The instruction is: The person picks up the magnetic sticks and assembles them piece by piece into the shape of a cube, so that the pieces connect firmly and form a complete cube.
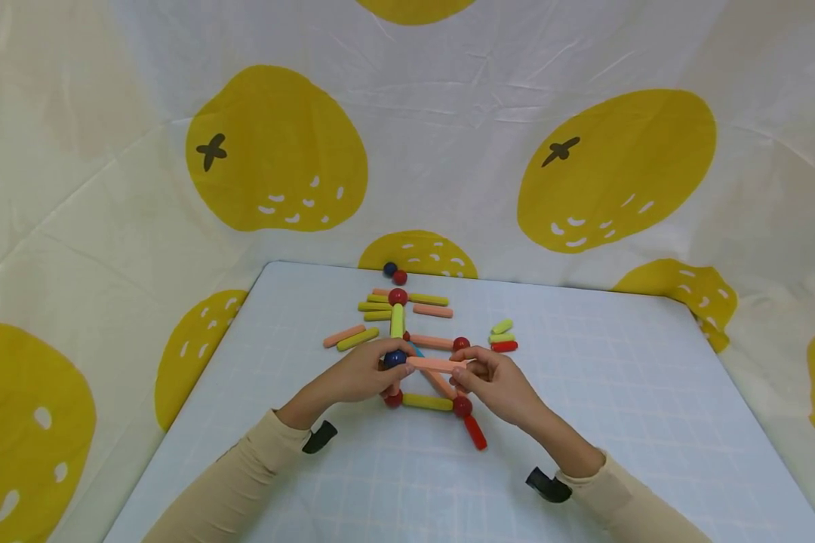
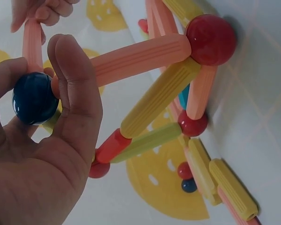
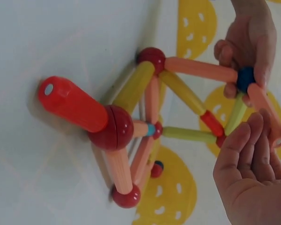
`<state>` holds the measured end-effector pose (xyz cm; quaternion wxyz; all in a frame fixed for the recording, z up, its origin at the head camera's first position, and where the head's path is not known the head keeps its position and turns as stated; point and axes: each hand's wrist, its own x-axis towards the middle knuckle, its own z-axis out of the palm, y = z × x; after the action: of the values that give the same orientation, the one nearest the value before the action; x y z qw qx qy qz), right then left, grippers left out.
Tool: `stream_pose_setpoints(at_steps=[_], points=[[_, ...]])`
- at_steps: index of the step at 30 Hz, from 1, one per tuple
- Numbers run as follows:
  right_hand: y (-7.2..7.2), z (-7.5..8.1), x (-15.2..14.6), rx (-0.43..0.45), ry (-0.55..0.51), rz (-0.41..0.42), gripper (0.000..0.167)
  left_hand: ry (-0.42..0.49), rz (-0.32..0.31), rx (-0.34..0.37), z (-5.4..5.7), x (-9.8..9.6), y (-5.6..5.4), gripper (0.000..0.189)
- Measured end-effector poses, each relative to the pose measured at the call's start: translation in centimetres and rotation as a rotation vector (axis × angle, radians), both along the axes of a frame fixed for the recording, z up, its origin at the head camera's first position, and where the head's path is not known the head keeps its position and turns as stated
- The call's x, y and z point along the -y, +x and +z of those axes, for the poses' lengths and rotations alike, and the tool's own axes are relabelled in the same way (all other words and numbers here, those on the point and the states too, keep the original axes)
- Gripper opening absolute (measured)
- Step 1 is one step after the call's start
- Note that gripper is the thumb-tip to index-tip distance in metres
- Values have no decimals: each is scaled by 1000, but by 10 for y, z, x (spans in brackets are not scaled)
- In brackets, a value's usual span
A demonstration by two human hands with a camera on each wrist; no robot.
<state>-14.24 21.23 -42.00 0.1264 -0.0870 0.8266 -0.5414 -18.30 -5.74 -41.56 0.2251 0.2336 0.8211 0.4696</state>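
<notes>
Left hand [image 1: 367,371] has its grip closed round a dark blue ball [image 1: 395,360], raised above the worktop [image 1: 618,392]. Right hand [image 1: 499,385] pinches the far end of a pink stick [image 1: 436,365], whose other end touches that ball. Another pink stick [image 2: 140,55] joins the ball to a low red ball [image 2: 210,40]. From that low red ball, a yellow stick [image 1: 428,403] runs to a second corner ball [image 1: 462,407], where a short red stick [image 1: 475,433] juts outward. On the frame's far side stands a light green stick [image 3: 189,135], reaching up to a top red ball [image 1: 398,297]. Loose at the left lie a pink rod [image 1: 344,332] and a yellow rod [image 1: 358,338], side by side; well apart, at the right, lies a red piece [image 1: 504,346] beside two light green pieces [image 1: 502,326].
</notes>
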Motion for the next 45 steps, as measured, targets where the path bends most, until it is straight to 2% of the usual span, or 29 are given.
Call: stream_pose_setpoints(at_steps=[5, 10, 15, 21, 26, 30, 36, 45], points=[[-18, 8, -14, 18, 62, 24, 45, -18, 5, -21, 2, 1, 1, 22], [-53, 15, -33, 78, 69, -23, 53, -19, 12, -14, 2, 2, 2, 22], [-88, 13, -43, 132, 98, -44, 57, -12, 14, 12, 1, 2, 5, 23], [-127, 5, -29, 160, 114, -18, 64, 5, 23, 17, 1, 4, 12, 22], [-155, -4, -8, 204, 97, -16, 63, -13, 23, 9, 2, 2, 20, 23], [-175, -13, 11, 221, 127, -3, 63, -17, 17, -7, 2, 1, 28, 24], [-196, -24, 39, 245, 147, -2, 59, -19, -1, -55, 4, -1, 40, 21], [-202, -40, 55, 280, 154, -33, 63, -6, -40, -35, 6, -8, 57, 19]])
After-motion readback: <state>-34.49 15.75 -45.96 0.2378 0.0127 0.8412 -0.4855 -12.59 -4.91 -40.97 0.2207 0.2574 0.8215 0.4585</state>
